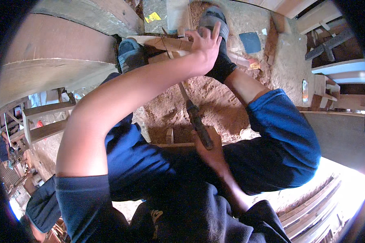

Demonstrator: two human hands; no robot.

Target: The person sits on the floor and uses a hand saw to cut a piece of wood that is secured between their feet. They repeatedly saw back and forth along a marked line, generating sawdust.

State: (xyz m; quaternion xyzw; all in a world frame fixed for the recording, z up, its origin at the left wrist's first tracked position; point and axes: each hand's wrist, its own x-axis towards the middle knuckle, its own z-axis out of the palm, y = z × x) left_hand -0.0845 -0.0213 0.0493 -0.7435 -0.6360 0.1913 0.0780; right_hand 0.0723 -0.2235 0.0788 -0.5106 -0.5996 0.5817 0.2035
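My left hand [207, 48] reaches far forward, fingers spread, over a piece of wood [150, 41] and against my right sandal [213, 20]. I see nothing held in it. My right hand [211, 141], nearer my body, is closed round the dark handle of a long narrow-bladed hand tool [196, 117]. Its blade slants forward and left, passes beneath my left forearm and shows again beyond it, its tip by the wood. The exact kind of tool is not clear. My left sandal [132, 54] is beside the wood's left end.
Reddish sawdust [207, 95] covers the ground between my legs. A large timber block [61, 44] stands at the left, with a small wooden stool-like frame [46, 121] below it. A dark flat scrap [250, 42] lies ahead right. Wooden slats [312, 210] are behind right, and a person's sleeve [44, 206] shows lower left.
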